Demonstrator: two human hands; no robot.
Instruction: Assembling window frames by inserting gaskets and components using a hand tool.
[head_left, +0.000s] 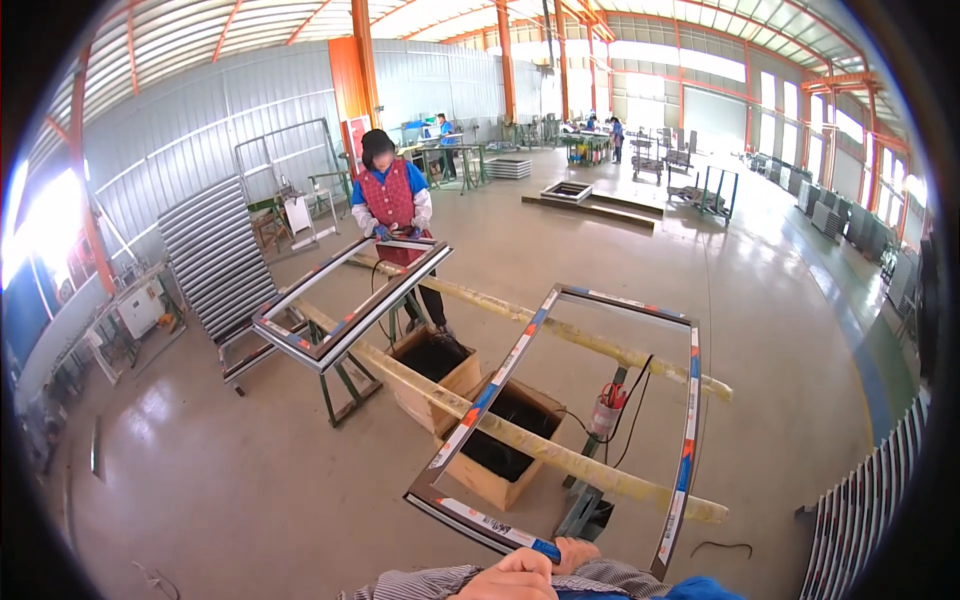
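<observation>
A large rectangular window frame (690, 425), dark brown with blue, white and orange protective tape, lies before me across two padded yellowish rails (600, 473). At its near edge my right hand (577, 553) has its fingers bent around the bar. My left hand (512, 576) is closed, just left of the right one and close to my body; its palm side is hidden, so what it may hold does not show. Striped sleeves cover both forearms.
Across from me a co-worker (392, 195) in a red vest and gloves works over a second frame (350, 322). Two wooden boxes with dark insides, the nearer box (478, 482) among them, stand under the rails. A container of red-handled tools (606, 412) and a black cable hang near the stand.
</observation>
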